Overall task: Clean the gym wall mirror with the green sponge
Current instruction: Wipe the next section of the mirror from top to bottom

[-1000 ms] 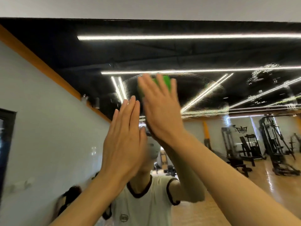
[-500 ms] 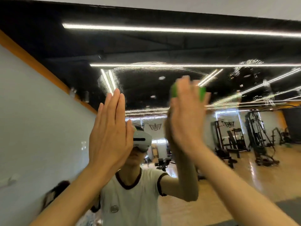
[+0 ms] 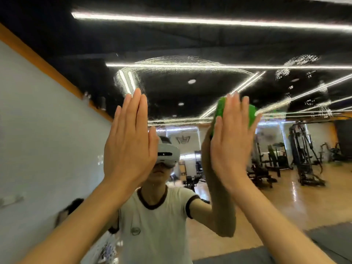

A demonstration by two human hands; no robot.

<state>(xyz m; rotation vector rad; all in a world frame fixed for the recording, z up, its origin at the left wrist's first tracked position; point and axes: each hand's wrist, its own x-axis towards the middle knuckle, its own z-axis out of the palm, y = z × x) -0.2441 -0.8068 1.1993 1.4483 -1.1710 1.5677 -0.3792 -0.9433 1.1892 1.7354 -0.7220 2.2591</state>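
Note:
The wall mirror [image 3: 171, 86] fills the view and carries arcs of wet streaks and foam spots across its upper middle and right. My right hand [image 3: 231, 145] presses the green sponge [image 3: 221, 109] flat against the glass, fingers spread over it; only the sponge's top and side edges show. My left hand [image 3: 129, 143] lies flat on the mirror to the left, fingers together, holding nothing. My reflection in a white shirt and headset stands between the two arms.
The glass reflects a gym: weight machines [image 3: 302, 155] at the right, a wooden floor [image 3: 285, 206], a grey mat [image 3: 327, 242] at the bottom right, a pale wall with an orange band [image 3: 47, 69] at the left, and ceiling light strips.
My right hand has swept the sponge rightward and down across the glass, leaving a wet arc behind. My left hand has stayed flat on the mirror.

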